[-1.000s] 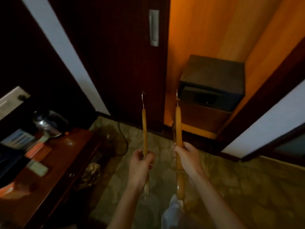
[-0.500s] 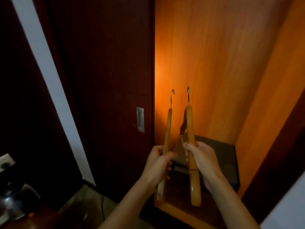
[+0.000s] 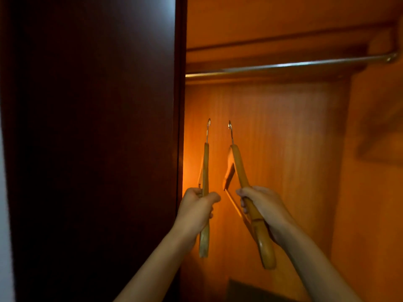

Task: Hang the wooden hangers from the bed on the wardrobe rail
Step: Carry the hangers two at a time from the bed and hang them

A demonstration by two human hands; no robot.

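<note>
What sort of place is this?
Probably an open wardrobe: a metal rail crosses its wood-lined inside, a dark door stands alongside, and left hand and right hand each grip a wooden hanger.

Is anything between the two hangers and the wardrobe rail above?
Nothing visible. The left hand grips the left hanger, the right hand the right hanger, both below the rail with open space between. The door stands aside, left.

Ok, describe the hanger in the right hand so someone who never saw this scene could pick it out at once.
Look inside the orange-lit wardrobe, below the metal rail across its top. Two wooden hangers are held up there, hooks uppermost; the right hanger is in the right hand. Unlike the upright, edge-on left hanger, it tilts and shows its lower bar.
</note>
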